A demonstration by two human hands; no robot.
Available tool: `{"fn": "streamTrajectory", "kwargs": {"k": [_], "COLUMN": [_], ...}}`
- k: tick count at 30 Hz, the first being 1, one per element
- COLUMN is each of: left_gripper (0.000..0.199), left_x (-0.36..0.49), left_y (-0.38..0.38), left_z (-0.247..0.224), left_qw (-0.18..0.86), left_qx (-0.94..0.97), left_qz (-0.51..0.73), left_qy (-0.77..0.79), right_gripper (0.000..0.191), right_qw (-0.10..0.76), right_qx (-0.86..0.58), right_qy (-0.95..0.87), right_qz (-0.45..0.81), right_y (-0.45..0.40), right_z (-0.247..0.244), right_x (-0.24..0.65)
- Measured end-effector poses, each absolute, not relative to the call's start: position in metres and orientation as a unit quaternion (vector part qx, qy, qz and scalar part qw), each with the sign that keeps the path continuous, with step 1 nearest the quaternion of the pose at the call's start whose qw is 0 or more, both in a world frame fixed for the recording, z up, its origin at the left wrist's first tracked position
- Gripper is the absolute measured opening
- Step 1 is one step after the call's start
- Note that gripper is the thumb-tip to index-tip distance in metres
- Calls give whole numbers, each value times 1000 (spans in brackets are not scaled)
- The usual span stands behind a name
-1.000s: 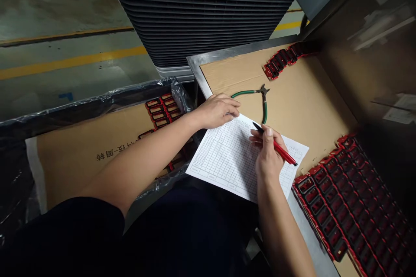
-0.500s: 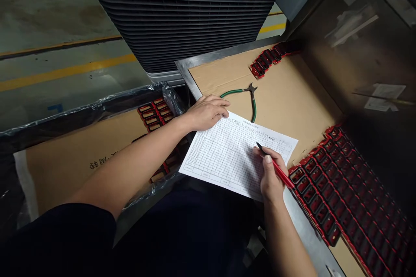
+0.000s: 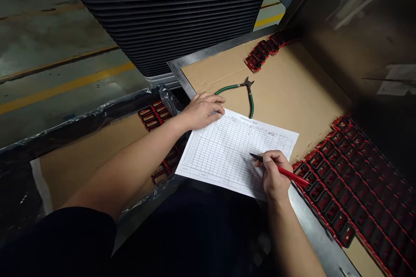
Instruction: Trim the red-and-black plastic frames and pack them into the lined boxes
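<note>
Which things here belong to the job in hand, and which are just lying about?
In use:
- printed grid form, under the left hand
- red pen, in the right hand

Seemingly just lying about:
- green-handled cutting pliers
- red-and-black frames

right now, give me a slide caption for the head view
Left hand at the edge of a gridded sheet, right hand holding a red pen over it, green-handled pliers nearby.

The gridded sheet bears lettering too small to read.
</note>
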State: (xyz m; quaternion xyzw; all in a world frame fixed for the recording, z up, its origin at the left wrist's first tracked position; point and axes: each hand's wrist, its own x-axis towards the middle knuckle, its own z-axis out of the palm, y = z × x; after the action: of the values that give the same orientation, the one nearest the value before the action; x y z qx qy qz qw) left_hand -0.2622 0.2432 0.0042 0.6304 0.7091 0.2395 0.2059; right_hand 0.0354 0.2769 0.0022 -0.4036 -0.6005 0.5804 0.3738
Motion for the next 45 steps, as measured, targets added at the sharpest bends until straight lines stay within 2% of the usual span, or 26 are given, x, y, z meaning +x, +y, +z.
{"fn": "streamTrajectory", "kwargs": {"k": [4,6,12,17,22,26,31,37,42,45], "left_gripper": [43,48,41,53,50,40,60,66,59,53], "left_x": [-266,-268,-273,-273,-279,-283,-278,-277,-269,-254], "left_y": [243,243,243,243,244,241,238,239,238,236], "left_z": [9,11,14,12,7,12,21,22,26,31], "left_qw": [236,248,287,291,292,290,280,284,256,193], "left_qx": [638,642,618,612,623,675,690,696,686,689], "left_qz": [206,197,214,240,207,164,122,87,83,80], "left_qy": [703,698,700,695,695,659,656,654,676,694], "right_gripper": [14,15,18,19,13,14,15,19,18,18], "right_qw": [378,381,392,400,397,356,301,300,329,350], "right_qx": [-407,-401,-393,-397,-385,-411,-386,-288,-331,-367], "right_qy": [-600,-595,-576,-563,-578,-621,-738,-837,-802,-772], "right_qz": [576,584,600,605,600,565,466,356,372,383], "right_y": [277,278,279,279,278,275,270,269,270,273], "right_z": [2,1,0,1,0,1,11,21,19,15], "right_x": [34,34,34,34,35,37,35,28,28,30]}}
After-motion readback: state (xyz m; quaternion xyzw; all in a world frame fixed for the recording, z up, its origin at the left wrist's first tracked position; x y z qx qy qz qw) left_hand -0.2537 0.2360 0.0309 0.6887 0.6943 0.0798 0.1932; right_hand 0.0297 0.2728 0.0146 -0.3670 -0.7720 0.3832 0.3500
